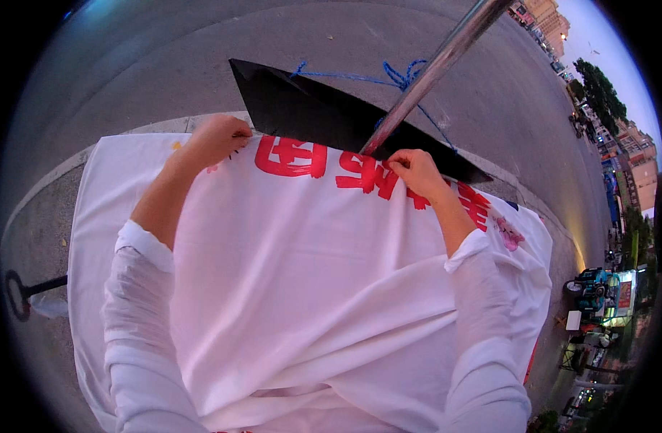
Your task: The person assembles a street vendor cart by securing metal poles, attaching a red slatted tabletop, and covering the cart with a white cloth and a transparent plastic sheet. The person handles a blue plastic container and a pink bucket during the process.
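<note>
A large white cloth [273, 289] with red brush-painted characters and small flower prints is spread in front of me. Its far edge lies along a black board [309, 108]. My left hand [217, 138] is closed on the cloth near its far edge, beside the board's left part. My right hand [417, 172] pinches the same cloth farther right, close to the foot of a metal pole [439, 72]. Folds run through the cloth between my forearms. What lies under the cloth is hidden.
Blue cord [403, 76] is tied round the pole and runs to the board. A dark handle [20, 294] sticks out past the cloth's left side. Beyond a pale kerb [46, 186] lies grey road. Parked vehicles [592, 289] and lit stalls stand far right.
</note>
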Action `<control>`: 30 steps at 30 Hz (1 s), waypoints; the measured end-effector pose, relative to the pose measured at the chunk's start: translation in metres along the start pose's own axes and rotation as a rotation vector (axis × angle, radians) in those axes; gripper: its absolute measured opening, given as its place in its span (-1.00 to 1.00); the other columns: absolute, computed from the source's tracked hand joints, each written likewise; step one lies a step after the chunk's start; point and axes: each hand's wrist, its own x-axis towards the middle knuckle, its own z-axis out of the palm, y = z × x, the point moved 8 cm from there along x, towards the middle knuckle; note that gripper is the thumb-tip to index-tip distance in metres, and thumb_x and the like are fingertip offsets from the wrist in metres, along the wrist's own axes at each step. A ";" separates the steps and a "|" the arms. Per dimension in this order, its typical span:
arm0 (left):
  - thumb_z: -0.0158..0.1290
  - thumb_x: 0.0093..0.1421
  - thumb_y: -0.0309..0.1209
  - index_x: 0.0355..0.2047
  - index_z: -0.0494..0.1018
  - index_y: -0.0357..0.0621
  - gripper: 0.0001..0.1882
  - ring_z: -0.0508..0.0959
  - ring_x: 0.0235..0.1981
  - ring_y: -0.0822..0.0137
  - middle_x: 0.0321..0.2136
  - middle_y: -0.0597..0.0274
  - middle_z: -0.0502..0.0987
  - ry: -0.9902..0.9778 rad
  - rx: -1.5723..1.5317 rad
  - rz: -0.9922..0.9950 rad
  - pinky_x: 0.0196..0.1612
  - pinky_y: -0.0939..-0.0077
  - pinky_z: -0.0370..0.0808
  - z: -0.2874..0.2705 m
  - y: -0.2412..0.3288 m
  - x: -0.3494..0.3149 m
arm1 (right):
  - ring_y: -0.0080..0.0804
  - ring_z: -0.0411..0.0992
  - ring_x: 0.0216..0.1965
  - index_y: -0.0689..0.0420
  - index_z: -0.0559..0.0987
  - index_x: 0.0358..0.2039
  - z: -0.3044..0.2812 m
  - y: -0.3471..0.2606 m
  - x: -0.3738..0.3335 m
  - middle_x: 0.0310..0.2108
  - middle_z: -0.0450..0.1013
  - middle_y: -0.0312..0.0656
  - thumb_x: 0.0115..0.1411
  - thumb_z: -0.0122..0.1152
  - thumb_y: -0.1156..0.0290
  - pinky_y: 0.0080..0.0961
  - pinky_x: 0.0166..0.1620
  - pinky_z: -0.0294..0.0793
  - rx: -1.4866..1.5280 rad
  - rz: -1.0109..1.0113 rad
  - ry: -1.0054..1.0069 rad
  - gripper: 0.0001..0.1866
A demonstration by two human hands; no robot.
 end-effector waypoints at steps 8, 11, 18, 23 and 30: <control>0.03 0.09 -0.45 -0.31 0.54 -0.08 -0.84 0.55 -0.18 0.17 -0.26 0.12 0.56 0.121 0.418 -0.068 -0.24 0.35 0.51 0.008 -0.006 0.032 | -0.03 0.47 -0.24 0.11 0.59 -0.32 0.015 -0.017 0.024 -0.31 0.49 0.03 0.09 0.00 0.37 -0.17 -0.19 0.46 -0.603 0.048 0.048 -0.78; 0.03 0.07 -0.44 -0.32 0.54 -0.08 -0.84 0.54 -0.18 0.12 -0.26 0.09 0.56 0.206 0.276 -0.168 -0.20 0.29 0.50 0.012 0.004 0.040 | -0.01 0.46 -0.19 0.10 0.58 -0.29 0.012 -0.002 0.033 -0.26 0.49 0.02 0.08 -0.03 0.35 -0.16 -0.16 0.46 -0.592 0.228 0.027 -0.75; -0.16 0.21 -0.23 -0.18 0.47 -0.07 -0.70 0.39 -0.01 0.15 -0.14 0.13 0.48 0.411 0.454 -0.300 0.06 0.26 0.27 -0.044 -0.136 -0.086 | -0.03 0.31 -0.02 0.23 0.46 -0.12 0.007 -0.034 -0.064 -0.08 0.38 0.04 0.10 0.03 0.40 -0.20 0.07 0.25 -0.500 -0.138 0.312 -0.67; -0.07 0.19 -0.19 -0.08 0.37 -0.20 -0.61 0.45 -0.08 0.09 -0.12 0.06 0.45 0.579 0.152 -0.792 -0.07 0.15 0.41 -0.101 -0.317 -0.201 | -0.05 0.09 0.17 0.11 0.20 0.15 0.024 0.002 -0.144 0.19 0.08 -0.03 0.16 -0.01 0.31 -0.05 0.13 0.09 -0.572 0.109 0.305 -0.46; -0.09 0.22 -0.23 -0.20 0.43 -0.16 -0.71 0.48 -0.13 0.16 -0.22 0.05 0.49 0.505 0.329 -0.650 -0.07 0.23 0.42 -0.086 -0.351 -0.144 | -0.13 0.08 0.20 0.02 0.22 0.17 0.033 0.020 -0.129 0.20 0.09 -0.09 0.20 -0.06 0.26 0.07 0.10 0.08 -0.639 0.247 0.259 -0.49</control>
